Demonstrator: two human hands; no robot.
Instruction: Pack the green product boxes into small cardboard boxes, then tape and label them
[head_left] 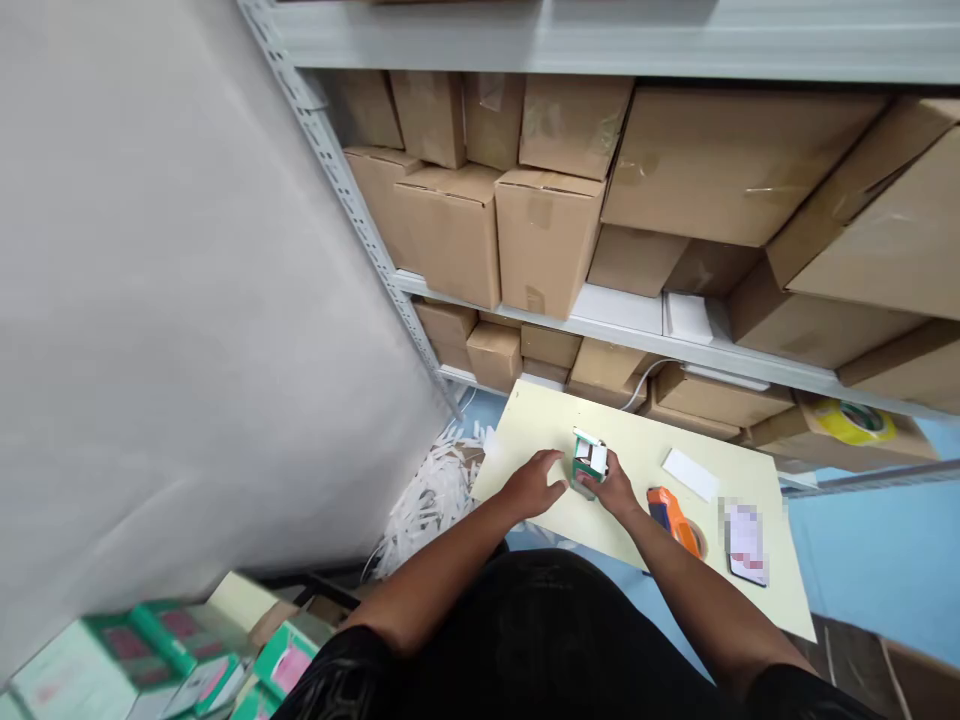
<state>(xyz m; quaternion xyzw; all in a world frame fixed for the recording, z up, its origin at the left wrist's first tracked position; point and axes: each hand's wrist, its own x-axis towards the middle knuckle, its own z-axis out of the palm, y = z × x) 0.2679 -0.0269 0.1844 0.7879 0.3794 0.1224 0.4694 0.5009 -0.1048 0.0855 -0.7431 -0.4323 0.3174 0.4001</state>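
Observation:
A small green and white carton [587,460] stands on the pale yellow table [546,412], its white top flaps lifted. My right hand [611,486] grips the carton from its right side, thumb across the front. To the left of it, my left hand [534,484] is apart from the carton, thumb and fingers spread with nothing between them. What lies inside the carton is too small to make out. Right of my right hand rests an orange tape dispenser [675,520] with a roll of tape.
A white slip or small box [690,474] and a phone [745,545] lie on the table's right side. Shelves of cardboard boxes [547,240] rise behind. Shredded paper [431,490] is heaped on the floor at left. Several green cartons [161,645] are stacked at lower left.

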